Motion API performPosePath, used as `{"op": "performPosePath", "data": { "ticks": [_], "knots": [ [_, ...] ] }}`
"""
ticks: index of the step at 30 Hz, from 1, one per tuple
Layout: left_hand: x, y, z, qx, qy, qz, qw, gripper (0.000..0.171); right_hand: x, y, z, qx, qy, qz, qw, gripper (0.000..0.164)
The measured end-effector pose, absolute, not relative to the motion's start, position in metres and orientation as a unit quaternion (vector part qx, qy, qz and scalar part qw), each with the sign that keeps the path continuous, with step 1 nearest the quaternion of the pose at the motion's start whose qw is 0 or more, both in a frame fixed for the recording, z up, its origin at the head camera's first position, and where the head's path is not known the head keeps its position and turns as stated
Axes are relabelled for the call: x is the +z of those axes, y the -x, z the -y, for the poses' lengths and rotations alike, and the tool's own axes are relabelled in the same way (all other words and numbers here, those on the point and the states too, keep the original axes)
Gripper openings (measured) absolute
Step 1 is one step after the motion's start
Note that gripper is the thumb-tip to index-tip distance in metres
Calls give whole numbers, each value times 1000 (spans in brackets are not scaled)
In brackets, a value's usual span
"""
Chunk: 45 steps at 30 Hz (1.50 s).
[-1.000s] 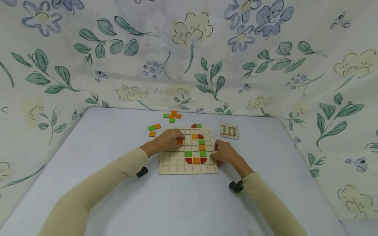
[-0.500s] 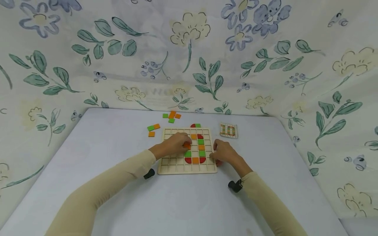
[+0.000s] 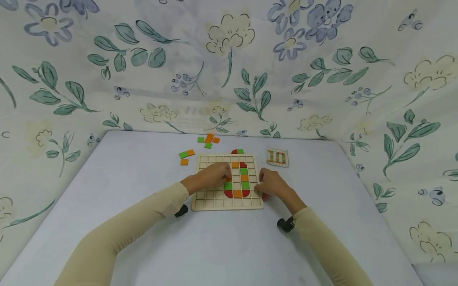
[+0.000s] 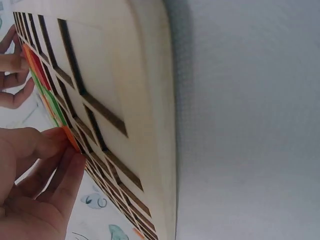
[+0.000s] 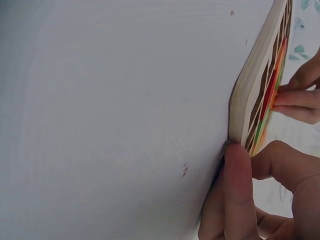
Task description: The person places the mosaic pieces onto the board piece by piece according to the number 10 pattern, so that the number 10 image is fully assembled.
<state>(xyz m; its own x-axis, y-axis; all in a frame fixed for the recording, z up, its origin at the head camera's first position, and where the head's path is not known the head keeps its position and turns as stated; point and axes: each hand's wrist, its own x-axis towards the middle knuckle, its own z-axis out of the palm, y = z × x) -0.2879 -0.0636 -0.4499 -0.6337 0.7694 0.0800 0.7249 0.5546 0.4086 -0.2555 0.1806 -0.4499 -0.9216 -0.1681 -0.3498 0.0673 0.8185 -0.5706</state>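
A wooden grid board (image 3: 211,203) lies on the table, with red, green and orange tiles set in some cells. My left hand (image 3: 212,175) is over its middle and pinches an orange square tile (image 4: 71,139) between thumb and fingers. The tile is down at the grid, just behind a green tile (image 3: 228,185); my hand covers most of it in the head view. At the board's right edge, my right hand (image 3: 272,182) grips the rim (image 5: 244,105) between thumb and fingers. Something red shows beneath that hand, too small to tell.
Loose green and orange tiles (image 3: 187,154) lie beyond the board's left corner, with several more (image 3: 209,139) farther back. A red and a green tile (image 3: 237,151) lie against its far edge. A small patterned card (image 3: 277,157) lies at the far right. Floral cloth hangs behind the table.
My left hand has carried the orange tile right and slightly nearer, from the board's left-middle cells to beside the green tile, and lowered it. My right hand has stayed at the rim.
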Motion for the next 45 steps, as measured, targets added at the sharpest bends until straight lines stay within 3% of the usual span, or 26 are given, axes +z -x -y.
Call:
{"op": "performPosePath", "data": {
  "ticks": [8,14,21,28,45],
  "knots": [
    [-439,297,78,186,-393,-900,17,24,-450,255,-181,-303,26,-933,193,30],
    [-434,324,117,179,-308,-934,1,27,-451,254,-180,-298,31,-935,189,29],
    [-436,347,163,142,-225,-963,31,27,-451,253,-181,-295,25,-936,191,27],
    [-438,356,181,172,-190,-964,71,29,-450,253,-181,-305,32,-933,187,28],
    [-446,363,187,195,-169,-964,63,31,-452,254,-181,-302,33,-934,185,28]
  ]
}}
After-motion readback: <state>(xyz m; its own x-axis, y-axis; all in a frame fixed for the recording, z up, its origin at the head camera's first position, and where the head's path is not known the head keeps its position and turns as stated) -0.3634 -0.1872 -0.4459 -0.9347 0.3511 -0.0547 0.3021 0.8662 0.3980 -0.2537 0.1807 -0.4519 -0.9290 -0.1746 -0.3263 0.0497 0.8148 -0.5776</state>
